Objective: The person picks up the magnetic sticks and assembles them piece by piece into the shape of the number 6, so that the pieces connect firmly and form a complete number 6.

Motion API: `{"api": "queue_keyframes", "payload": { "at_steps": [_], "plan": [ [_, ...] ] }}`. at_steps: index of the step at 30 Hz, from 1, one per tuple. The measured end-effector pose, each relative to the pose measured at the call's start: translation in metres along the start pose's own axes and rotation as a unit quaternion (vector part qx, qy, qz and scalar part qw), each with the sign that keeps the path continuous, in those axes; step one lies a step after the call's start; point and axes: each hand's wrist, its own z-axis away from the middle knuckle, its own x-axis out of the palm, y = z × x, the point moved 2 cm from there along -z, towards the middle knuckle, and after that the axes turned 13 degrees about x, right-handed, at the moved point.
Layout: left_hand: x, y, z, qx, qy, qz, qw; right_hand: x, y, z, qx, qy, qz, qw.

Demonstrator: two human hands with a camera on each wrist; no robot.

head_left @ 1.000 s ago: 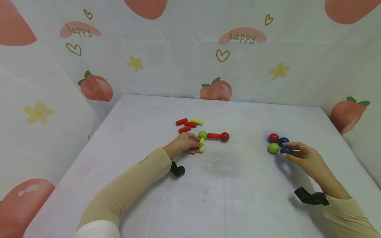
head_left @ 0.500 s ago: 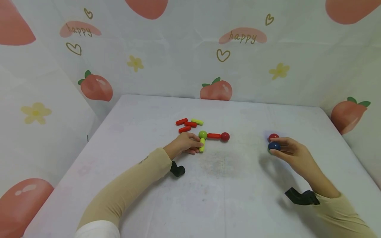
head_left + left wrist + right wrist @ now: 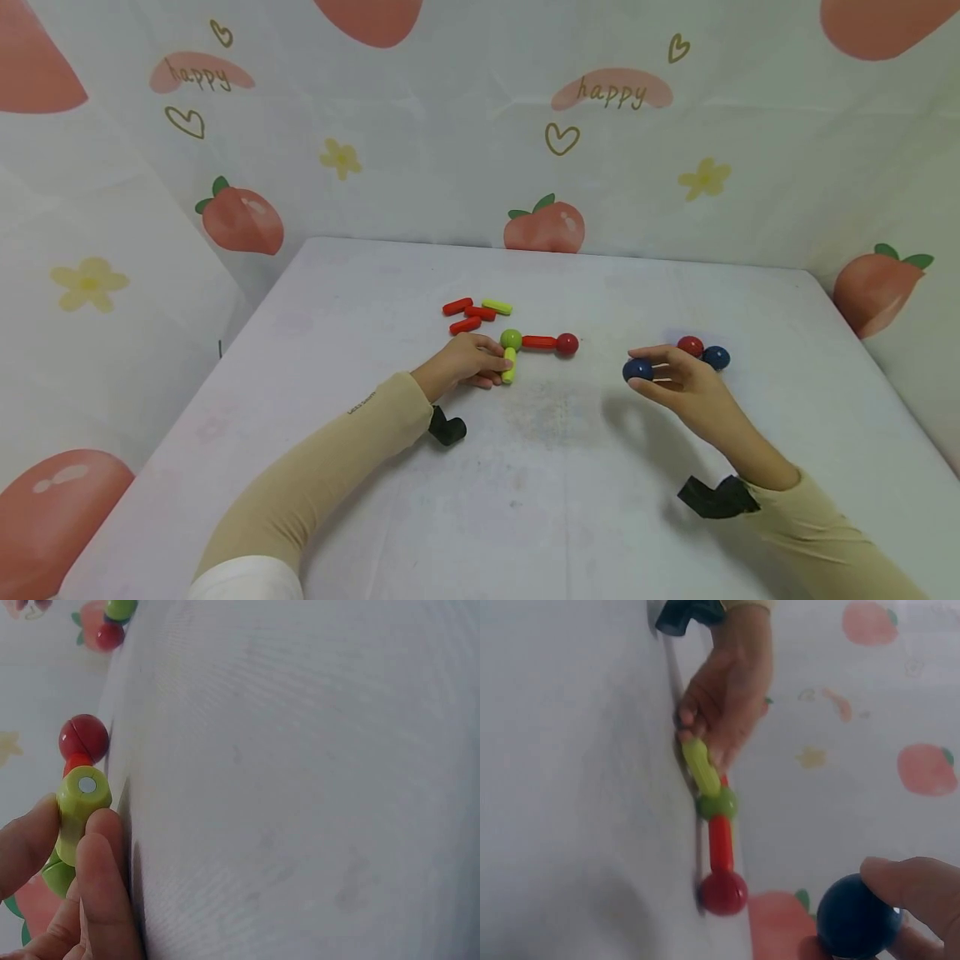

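On the white table (image 3: 570,500), the left hand (image 3: 468,360) pinched a ribbed yellow-green stick (image 3: 703,766) whose far end touched a glossy lime-green ball (image 3: 512,339). The right hand (image 3: 684,385) held a glossy dark-blue ball (image 3: 637,370) in the air, thumb and fingers parted just its width. From the lime-green ball a ribbed red stick (image 3: 538,342) ran to a glossy red ball (image 3: 567,344). Beyond lay three loose red sticks (image 3: 480,313) and a loose yellow-green stick (image 3: 497,307); past the right hand, a second red ball (image 3: 690,345) and a second dark-blue ball (image 3: 716,357).
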Motion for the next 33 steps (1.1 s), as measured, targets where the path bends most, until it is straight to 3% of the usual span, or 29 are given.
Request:
{"api": "queue_keyframes", "payload": {
  "at_steps": [12,33],
  "plan": [
    [-0.001,-0.001,-0.002,0.003,0.003,-0.008,1.0000,0.039,-0.011,-0.007,-0.002,-0.065,-0.062,0.9960],
    [0.000,-0.002,-0.004,-0.004,0.004,-0.021,0.9998,0.084,-0.034,-0.024,-0.035,-0.143,-0.081,0.9858]
  ]
}}
